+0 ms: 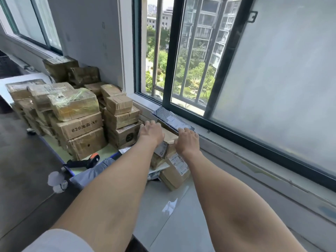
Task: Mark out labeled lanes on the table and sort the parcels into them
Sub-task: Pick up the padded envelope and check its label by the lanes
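Both forearms extend from 6 o'clock toward the centre of the view, and no tape or marked lanes are visible on the pale table surface (163, 206) beneath them. Nearest the viewer, at about 7 o'clock from the hands, a black and orange handheld scanner (85, 160) lies on the table, untouched. Past it, directly between the forearms, a flat cardboard parcel with a white label (177, 170) lies at the foot of a small pile. The left hand (151, 132) rests palm down on the upper brown parcel (168, 140) of that pile, fingers spread and slightly curled over its far left edge. The right hand (187, 140) sits at 3 o'clock from the left, well apart from it, fingers bent at the near end of a dark bubble mailer (171, 118); whether they pinch the mailer or only touch it cannot be told. The mailer lies on the window ledge (218, 140), its long axis running from 4 o'clock to 10 o'clock, away from the right hand, so the right hand is judged the nearer one for drawing it back. At 9 o'clock from the hands, the main parcel stack (80, 122) stands unsorted, one box printed "820". Sorting appears to be at an early stage.
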